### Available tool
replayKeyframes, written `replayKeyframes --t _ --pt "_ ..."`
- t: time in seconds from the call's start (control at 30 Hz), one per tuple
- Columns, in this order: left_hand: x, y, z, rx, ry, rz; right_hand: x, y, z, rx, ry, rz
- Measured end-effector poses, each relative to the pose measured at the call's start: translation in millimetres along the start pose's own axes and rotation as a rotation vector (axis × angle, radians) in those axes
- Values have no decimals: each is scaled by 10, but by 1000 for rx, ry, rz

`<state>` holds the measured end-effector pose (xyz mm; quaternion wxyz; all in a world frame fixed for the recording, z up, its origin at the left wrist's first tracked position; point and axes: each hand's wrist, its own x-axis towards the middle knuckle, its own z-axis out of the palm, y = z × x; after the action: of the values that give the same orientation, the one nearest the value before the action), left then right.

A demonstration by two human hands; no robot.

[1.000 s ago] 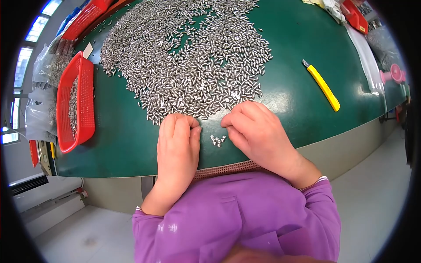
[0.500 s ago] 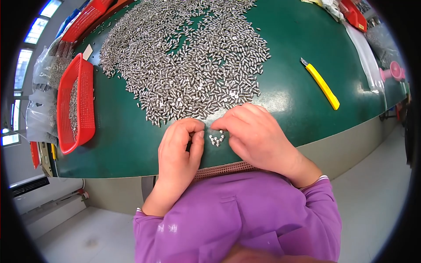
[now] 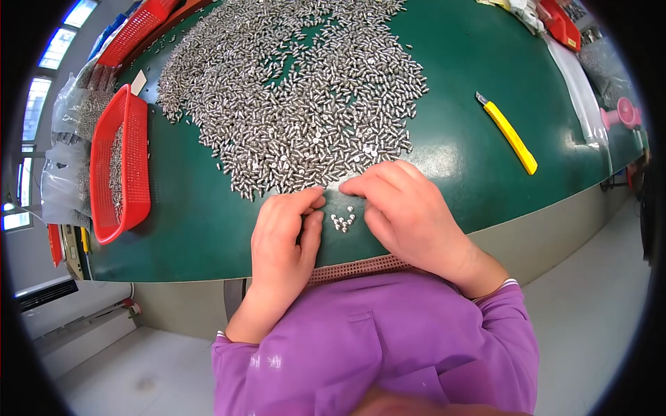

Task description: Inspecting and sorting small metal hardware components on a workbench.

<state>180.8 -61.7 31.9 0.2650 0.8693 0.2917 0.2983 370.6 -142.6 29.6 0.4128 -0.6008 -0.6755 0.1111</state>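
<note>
Green tabletop [image 3: 479,62] is spread across most of the view, its near edge bowed in the picture. Its far middle is covered by a broad heap of small metal pieces [image 3: 298,118], their long axes turned every way. At the left, more such pieces are held in a red basket [image 3: 139,166]. Both hands are brought close to the heap's near edge. At the right hand [image 3: 411,208], forefinger and thumb are held apart with nothing seen between them; the left hand [image 3: 279,229] is curled, thumb near the fingertips, and whether a piece is pinched there cannot be told. Well off to the right, a yellow cutter [image 3: 512,136] is laid aslant. Between the two thumbs, a small V-shaped cluster [image 3: 345,224] is set, pointed toward the body, about equally near to either hand. Beyond its right arm, just apart, a lone piece [image 3: 350,209] is placed nearer the right hand, below the forefinger and left of the thumb. Only its bright, rounded top can be made out; its axis cannot be judged.
</note>
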Motion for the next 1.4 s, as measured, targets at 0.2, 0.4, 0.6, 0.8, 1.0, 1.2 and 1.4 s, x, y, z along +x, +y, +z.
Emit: replayKeyframes --t 0.2,0.4,0.6,0.8,1.0,1.2,1.4 --pt "-36 -18 9 -48 40 -86 -3 22 4 -46 37 25" --pt "68 -22 9 62 -32 49 27 -22 -11 -77 15 38" --pt "61 -22 17 144 -28 12 32 -9 13 -69 50 2" --pt "70 23 -42 184 -81 55 -12 14 -7 -28 24 1" --pt "74 27 -27 185 -29 60 -12 14 -12 -28 1 -8" --pt "21 32 -31 4 -14 -66 4 -10 -43 0 -63 -13" --pt "21 -15 -39 36 -8 26 19 -11 -24 -11 -33 -1"
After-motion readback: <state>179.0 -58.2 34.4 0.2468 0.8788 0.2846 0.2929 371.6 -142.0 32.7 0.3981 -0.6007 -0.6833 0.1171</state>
